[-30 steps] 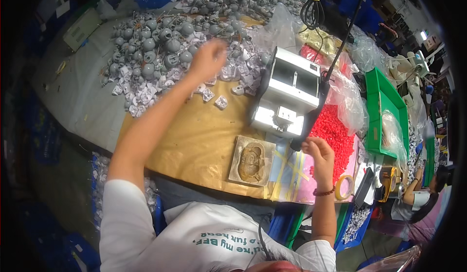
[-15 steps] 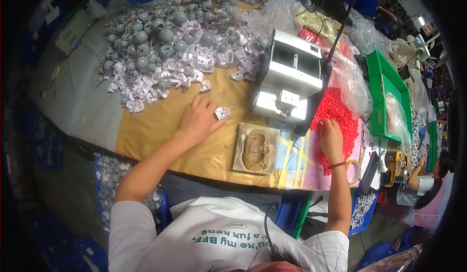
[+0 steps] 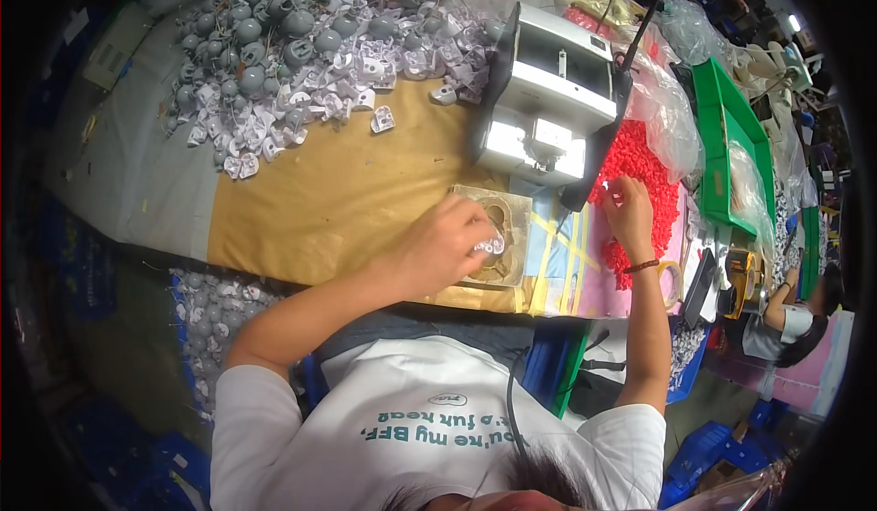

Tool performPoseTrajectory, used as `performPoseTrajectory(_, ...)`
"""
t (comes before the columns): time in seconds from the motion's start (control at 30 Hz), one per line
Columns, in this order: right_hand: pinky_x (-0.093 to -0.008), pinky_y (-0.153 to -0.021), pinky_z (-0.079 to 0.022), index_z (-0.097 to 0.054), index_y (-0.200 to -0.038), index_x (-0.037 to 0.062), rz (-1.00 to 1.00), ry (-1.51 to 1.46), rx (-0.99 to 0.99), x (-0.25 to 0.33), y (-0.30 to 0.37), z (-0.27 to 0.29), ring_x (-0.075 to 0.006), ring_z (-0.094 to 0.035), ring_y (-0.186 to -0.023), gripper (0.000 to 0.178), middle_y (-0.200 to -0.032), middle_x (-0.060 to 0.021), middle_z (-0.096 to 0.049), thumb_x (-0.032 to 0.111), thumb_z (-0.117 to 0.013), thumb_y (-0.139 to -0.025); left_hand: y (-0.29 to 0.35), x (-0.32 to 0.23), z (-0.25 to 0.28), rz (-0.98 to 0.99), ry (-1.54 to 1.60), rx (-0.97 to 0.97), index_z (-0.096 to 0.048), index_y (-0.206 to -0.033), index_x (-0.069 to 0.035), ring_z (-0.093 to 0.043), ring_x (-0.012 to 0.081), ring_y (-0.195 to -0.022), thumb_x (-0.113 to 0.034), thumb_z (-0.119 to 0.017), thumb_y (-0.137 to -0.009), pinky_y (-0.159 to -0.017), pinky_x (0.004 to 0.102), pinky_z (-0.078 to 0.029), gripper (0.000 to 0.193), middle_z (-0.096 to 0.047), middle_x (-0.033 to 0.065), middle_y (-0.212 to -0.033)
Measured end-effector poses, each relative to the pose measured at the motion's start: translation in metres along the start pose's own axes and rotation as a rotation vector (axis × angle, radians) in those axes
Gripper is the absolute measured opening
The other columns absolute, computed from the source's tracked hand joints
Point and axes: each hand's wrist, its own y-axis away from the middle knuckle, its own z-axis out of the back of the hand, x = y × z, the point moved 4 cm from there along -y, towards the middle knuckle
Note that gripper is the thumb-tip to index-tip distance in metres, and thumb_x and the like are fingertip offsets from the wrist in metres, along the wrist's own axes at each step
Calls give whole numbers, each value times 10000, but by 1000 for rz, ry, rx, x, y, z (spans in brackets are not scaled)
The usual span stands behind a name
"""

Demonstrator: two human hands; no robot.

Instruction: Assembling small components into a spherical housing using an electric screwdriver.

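Note:
My left hand (image 3: 452, 242) has its fingers closed on a small white plastic part (image 3: 491, 244). It hovers over a square block with a shaped hollow (image 3: 517, 216) at the table's front edge; the hand and part hide much of the hollow. Whether the part touches the block I cannot tell. At the right, my right hand (image 3: 632, 214) is at the left side of a heap of small red pieces (image 3: 665, 191). Its thumb and fingertips are pinched together, and what is between them is too small to name.
A white and grey bench machine (image 3: 557, 100) stands behind the block. Grey balls and white parts (image 3: 301, 63) are heaped at the back left. A green tray (image 3: 722, 146), clear plastic bags (image 3: 662, 123) and a tape roll (image 3: 671, 283) lie right. Another person (image 3: 781, 333) sits farther right.
My left hand has moved right and nearer, from the brown table covering to above the block, carrying the white plastic part. My right hand stays by the red heap, its fingers turned slightly.

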Motion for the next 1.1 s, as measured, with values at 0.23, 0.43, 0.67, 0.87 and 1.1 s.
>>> performPoseTrajectory(0.23,-285,-663,-490,-682,-1026,6,-51,-490,-31,63,0,28,-158,-613,-748,149,-894,-82,-648,-14,-660,-880,-7,16,-20,209,51,56,-669,-1097,-90,-486,280,-1113,-132,-763,-774,-952,380,-444,339,-544,93,-1074)
performPoseTrajectory(0.43,-257,-655,-488,-691,-985,0,215,-816,219,158,7,15,-135,-605,-736,129,-914,-76,-661,-29,-692,-859,-65,80,41,318,166,-123,-673,-1107,-79,-632,221,-857,-152,-695,-869,-793,334,-526,249,-633,107,-1047)
performPoseTrajectory(0.67,-348,-616,-469,-631,-853,47,436,-653,76,188,14,-2,-253,-614,-714,213,-809,-78,-643,31,-810,-739,-199,154,59,-105,-550,-343,-646,-1191,-123,-551,347,-1135,-27,-635,-786,-951,434,-481,417,-618,128,-1200)
performPoseTrajectory(0.87,-346,-658,-450,-601,-804,93,605,-461,-88,196,22,-20,-222,-612,-801,259,-820,-24,-641,117,-836,-698,-247,187,40,117,-766,-15,-620,-1278,-219,-521,325,-1168,-110,-682,-744,-905,452,-488,548,-573,107,-1223)
performPoseTrajectory(1.1,-356,-730,-483,-660,-898,78,622,-396,-37,200,29,-13,-241,-613,-907,239,-900,-42,-640,96,-808,-711,-181,131,105,108,-498,-493,-630,-1241,-143,-572,287,-1070,-114,-699,-804,-859,402,-505,443,-589,112,-1132)
